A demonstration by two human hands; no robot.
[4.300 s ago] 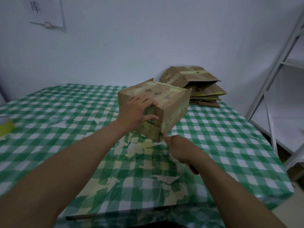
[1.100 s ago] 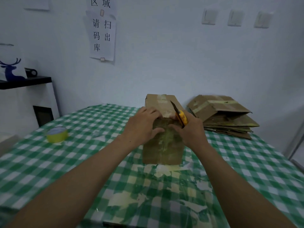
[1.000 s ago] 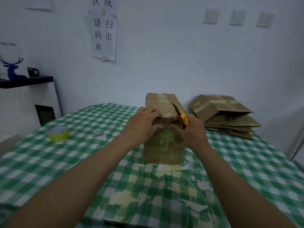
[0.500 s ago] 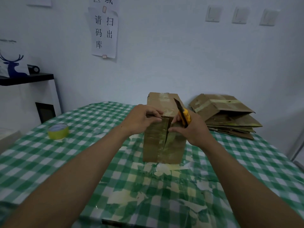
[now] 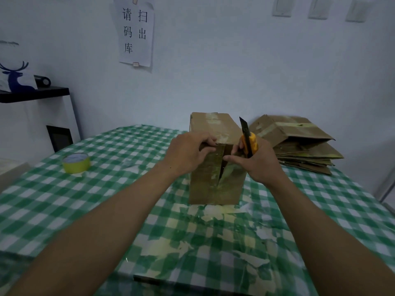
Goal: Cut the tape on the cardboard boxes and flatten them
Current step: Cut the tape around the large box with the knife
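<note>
A brown cardboard box (image 5: 213, 184) stands on the checked table (image 5: 106, 189), its near end facing me with the two flaps split along a dark vertical gap. My left hand (image 5: 188, 154) grips the top edge of the left flap. My right hand (image 5: 256, 161) pinches the right flap while holding an orange utility knife (image 5: 248, 142), blade pointing up and away from the box. Yellowish tape remains on the box top and flaps.
A stack of flattened cardboard boxes (image 5: 299, 144) lies at the back right. A yellow tape roll (image 5: 76, 163) sits at the left. Tape scraps (image 5: 213, 214) litter the cloth in front of the box. A white cabinet (image 5: 32, 129) stands left of the table.
The box was turned from tilted on its side to end-on toward me. In the last second both hands have pulled the near flaps apart, widening the gap between them.
</note>
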